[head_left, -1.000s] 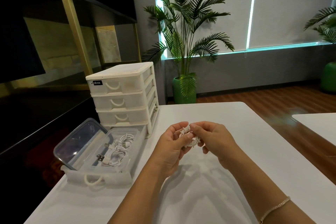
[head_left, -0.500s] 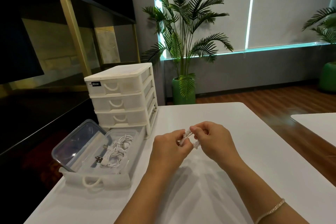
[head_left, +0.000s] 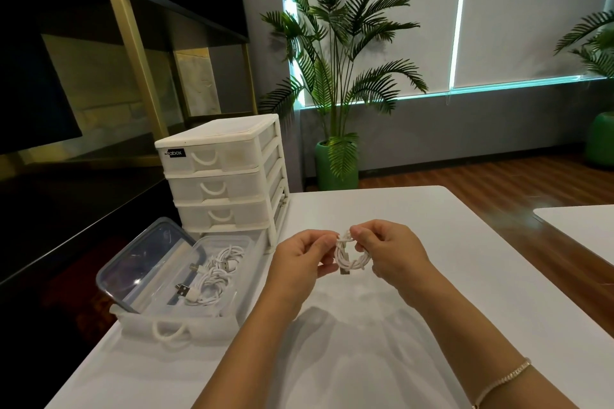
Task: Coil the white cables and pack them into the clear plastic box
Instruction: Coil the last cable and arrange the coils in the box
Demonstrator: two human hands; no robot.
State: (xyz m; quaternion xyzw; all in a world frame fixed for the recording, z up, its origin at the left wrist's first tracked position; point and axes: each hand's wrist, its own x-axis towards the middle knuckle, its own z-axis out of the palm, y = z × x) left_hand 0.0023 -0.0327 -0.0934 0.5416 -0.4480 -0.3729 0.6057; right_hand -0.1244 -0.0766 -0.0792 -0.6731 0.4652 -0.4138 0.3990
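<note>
Here, both forearms are reaching forward over the white surface [head_left: 465, 259], with the left hand [head_left: 300, 261] and right hand [head_left: 392, 252] raised just above it and facing each other. The left fingers [head_left: 324, 239] are curling inward and pinching the top of a small white cable coil [head_left: 350, 256], while the right fingers [head_left: 363, 236] are curling round its upper right side; a metallic plug is hanging at the coil's lower edge. The coil is round, tightly wound and smooth-sheathed. A thin beaded bracelet [head_left: 505, 378] is circling the right wrist. To the left, the clear plastic box [head_left: 232, 276] is sitting open inside a translucent drawer tray [head_left: 172, 325] with a looped handle, its transparent lid [head_left: 146, 259] leaning beside it; more coiled cables [head_left: 216, 276] with silver connectors are lying inside. Just behind the tray, a white three-drawer plastic organiser [head_left: 222, 176] is standing upright on the surface.
</note>
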